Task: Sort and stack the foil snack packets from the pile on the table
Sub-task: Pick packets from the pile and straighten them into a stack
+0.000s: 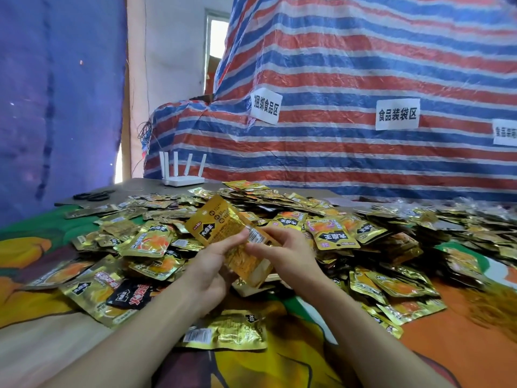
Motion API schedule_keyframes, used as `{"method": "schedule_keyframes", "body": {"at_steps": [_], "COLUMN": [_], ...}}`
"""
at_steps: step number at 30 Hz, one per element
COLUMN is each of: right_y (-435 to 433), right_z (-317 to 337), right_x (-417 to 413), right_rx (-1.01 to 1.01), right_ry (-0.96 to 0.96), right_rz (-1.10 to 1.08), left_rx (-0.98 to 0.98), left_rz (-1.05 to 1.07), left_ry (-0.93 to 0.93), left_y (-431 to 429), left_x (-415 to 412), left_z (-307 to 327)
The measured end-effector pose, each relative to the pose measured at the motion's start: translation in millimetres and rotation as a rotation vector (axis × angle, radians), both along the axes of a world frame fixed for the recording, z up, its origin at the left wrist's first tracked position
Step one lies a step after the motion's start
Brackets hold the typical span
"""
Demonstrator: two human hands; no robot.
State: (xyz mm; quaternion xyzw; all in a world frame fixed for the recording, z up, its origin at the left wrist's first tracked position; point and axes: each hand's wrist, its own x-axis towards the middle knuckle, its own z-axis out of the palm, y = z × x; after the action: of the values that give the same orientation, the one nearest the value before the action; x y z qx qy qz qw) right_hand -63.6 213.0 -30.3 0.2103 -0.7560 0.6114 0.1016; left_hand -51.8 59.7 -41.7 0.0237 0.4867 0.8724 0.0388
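striped tarp (363,65) fills twelve to three o'clock; pile (321,225) of foil packets spreads over the table (33,340) from nine to three; at centre left hand (212,264) and right hand (288,256) curl their fingers round a stack (221,222) tilted toward eleven; router (183,179) at ten

Setting: improvised food-packing workroom. Backdrop is a red-white-blue striped tarpaulin (349,152). On it, a paper sign (397,114) reads 食品装袋区 (food bagging zone); a second paper sign (265,105) reads 捆绑食品区. In front of the tarpaulin, a bulk pile of foil snack packets (279,217) covers a table (140,187). A white router (183,179) sits at the tarpaulin's lower left.
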Motion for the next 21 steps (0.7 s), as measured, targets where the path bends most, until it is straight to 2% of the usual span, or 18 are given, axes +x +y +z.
{"method": "schedule_keyframes", "body": {"at_steps": [4,7,9,12,14,16,18,21], "right_y": [15,35,49,67,74,76,76,69], "right_z": [21,38,44,43,34,22,16,19], "right_x": [1,-9,-19,-30,-34,-35,-33,-29], "right_rx": [-0.012,0.041,0.191,0.535,0.811,1.022,1.046,1.03], "right_ry": [0.118,0.284,0.386,0.544,0.496,0.363,0.265,0.236], "right_rz": [-0.297,-0.578,-0.734,-0.928,-0.929,-0.89,-0.857,-0.852], "left_rx": [-0.088,-0.185,-0.225,-0.247,-0.272,-0.308,-0.342,-0.411], "left_rz": [-0.009,-0.032,-0.035,-0.046,-0.056,-0.065,-0.065,0.005], "left_ry": [0.085,0.137,0.159,0.172,0.177,0.184,0.194,0.222], "left_y": [4,5,7,8,7,7,7,9], "left_x": [0,4,6,8,8,7,5,7], "left_z": [0,0,1,1,1,0,-1,-2]}}
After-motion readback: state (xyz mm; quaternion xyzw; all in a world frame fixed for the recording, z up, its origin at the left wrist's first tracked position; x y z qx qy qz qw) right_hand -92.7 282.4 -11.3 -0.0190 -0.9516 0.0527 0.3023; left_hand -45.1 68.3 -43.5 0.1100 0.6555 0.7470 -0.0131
